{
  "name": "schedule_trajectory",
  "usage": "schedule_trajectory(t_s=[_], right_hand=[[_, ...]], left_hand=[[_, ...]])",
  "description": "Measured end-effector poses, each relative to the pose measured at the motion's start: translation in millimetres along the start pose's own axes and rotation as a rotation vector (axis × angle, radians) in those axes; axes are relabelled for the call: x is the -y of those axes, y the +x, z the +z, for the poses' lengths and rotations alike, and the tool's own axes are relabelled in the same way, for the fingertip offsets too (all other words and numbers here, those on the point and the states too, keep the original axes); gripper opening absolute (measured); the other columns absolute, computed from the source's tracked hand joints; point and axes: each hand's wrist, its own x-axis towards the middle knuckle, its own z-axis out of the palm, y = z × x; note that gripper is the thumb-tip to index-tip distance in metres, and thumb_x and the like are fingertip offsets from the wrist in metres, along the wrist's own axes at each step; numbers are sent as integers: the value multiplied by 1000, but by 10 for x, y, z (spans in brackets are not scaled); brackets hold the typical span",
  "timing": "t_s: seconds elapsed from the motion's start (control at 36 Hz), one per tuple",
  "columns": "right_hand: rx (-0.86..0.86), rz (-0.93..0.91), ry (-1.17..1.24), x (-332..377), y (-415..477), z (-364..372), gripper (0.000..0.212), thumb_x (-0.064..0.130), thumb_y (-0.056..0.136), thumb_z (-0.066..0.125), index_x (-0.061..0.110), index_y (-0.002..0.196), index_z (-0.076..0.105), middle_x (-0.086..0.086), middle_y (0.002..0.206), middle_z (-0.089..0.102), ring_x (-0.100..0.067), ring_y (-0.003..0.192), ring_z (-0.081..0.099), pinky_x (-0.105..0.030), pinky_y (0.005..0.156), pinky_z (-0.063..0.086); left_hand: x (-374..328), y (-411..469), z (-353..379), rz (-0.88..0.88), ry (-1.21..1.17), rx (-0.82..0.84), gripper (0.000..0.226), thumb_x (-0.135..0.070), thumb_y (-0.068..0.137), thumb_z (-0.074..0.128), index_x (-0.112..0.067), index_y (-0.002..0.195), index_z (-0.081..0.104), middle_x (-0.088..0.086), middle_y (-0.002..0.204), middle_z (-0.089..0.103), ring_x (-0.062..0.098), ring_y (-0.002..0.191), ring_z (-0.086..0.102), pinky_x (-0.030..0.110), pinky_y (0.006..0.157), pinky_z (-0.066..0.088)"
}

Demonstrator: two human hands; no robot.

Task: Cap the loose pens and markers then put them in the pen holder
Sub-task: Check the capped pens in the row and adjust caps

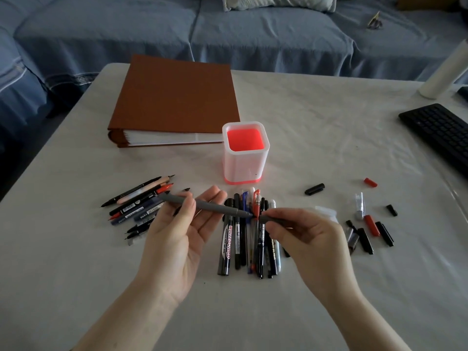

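Here left hand (177, 234) pinches grey pen (210, 206), right hand (309, 239) grips cap (269, 219) at pen tip

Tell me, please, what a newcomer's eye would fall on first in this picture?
The hands meet at the centre: the left hand holds a slim grey pen and the right hand holds a matching grey cap at its tip. Behind them stands a square white pen holder with a red inside, beside a large brown binder.
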Motion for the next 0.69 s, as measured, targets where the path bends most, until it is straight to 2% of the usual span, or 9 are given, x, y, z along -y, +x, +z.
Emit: schedule_trajectory(t_s=[0.14,0.22,0.36,0.44,0.53,0.69], right_hand=[[-14,-9,-31,-6,6,14,27,-4,72,69,22,73,71,16,61,70,3,55,61,-6,54,44],[-18,-10,-38,-9,12,12,27,-4,72,69,23,73,71,16,62,70,2,56,62,-6,55,44],[11,17,-26,-26,12,12,28,-2,72,70,26,71,71,11,60,70,1,53,59,-8,53,44],[27,32,2,-55,-2,16,31,-2,71,71,28,69,72,6,62,71,-4,55,61,-11,57,48],[21,26,-3,-83,-19,7,33,-2,69,72,30,65,73,3,64,72,-8,58,63,-14,61,51],[-27,-42,-65,-98,-31,-26,38,-6,70,70,32,67,71,12,54,68,-2,48,58,-9,52,45]], left_hand=[[41,-27,7,22,19,34,6,-11,82,46,-10,85,51,13,85,74,25,87,71,31,76,57],[64,-39,11,41,27,32,9,-14,75,48,-11,84,51,14,85,73,26,88,70,31,77,57],[88,-75,39,65,45,38,6,-11,83,43,-12,83,49,12,84,74,24,88,70,30,78,57],[139,-107,59,63,62,51,13,-7,88,39,-12,80,47,11,83,74,24,87,71,28,75,57],[190,-129,72,59,71,51,9,-8,85,40,-13,81,46,12,85,74,24,88,70,27,74,57],[260,-127,173,61,69,44,19,-5,94,32,-12,79,43,9,81,74,18,84,71,21,68,56]])
